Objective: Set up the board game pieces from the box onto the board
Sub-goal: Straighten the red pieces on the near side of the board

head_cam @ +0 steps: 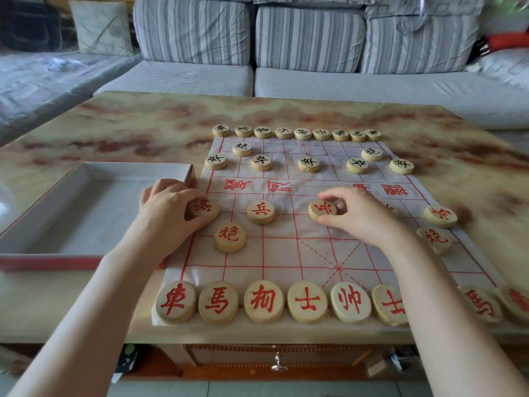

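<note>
On the marble table (114, 127), the open box (137, 167) lies just left of the paper xiangqi board (315, 253). Both hands are on the red soldier row. The left hand (166, 209) curls fingers and thumb round the left-edge soldier (203, 209), while the right hand (363, 216) pinches the centre-file soldier (322, 210). Each is a round wooden disc with no long axis, lying directly under its fingers. Their red characters sit skewed, unlike the upright soldier (261, 212) between them, so a small twist probably remains.

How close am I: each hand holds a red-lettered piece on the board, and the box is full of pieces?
Wrong on one point: the head view shows the box empty. The left hand and right hand do each hold a red-lettered piece on the board.
</note>
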Motion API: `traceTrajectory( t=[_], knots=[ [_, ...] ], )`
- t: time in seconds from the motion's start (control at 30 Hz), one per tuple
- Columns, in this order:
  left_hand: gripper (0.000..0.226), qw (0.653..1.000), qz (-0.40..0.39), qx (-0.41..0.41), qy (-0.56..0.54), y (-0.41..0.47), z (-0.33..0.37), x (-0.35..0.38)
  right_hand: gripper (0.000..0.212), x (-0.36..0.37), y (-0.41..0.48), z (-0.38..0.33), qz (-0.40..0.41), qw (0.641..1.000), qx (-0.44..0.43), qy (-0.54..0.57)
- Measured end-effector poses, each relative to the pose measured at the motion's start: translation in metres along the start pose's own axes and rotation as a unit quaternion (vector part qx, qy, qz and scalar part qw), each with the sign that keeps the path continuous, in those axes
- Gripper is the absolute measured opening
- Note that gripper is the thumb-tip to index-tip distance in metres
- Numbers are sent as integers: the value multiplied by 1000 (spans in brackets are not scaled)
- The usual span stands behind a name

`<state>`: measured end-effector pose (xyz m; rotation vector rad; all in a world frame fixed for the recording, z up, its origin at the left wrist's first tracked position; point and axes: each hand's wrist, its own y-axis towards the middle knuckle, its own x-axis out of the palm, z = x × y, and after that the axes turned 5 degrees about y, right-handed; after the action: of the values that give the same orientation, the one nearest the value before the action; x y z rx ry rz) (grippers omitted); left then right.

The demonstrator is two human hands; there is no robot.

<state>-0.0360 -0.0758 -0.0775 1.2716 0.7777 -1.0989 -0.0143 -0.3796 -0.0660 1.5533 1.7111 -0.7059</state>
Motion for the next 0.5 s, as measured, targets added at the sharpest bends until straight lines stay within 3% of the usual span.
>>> traceTrajectory(
  t=[0.23,0.4,0.5],
  knots=[
    [59,1000,-12,-12,11,1,6,4,58,2,1,0,11,1000,-8,2],
    [46,998,-33,29,-32,1,4,0,55,0,-1,0,-40,999,-19,7],
    [42,997,-50,32,-45,2,2,0,51,2,-1,-1,-30,999,-22,5]
  ],
)
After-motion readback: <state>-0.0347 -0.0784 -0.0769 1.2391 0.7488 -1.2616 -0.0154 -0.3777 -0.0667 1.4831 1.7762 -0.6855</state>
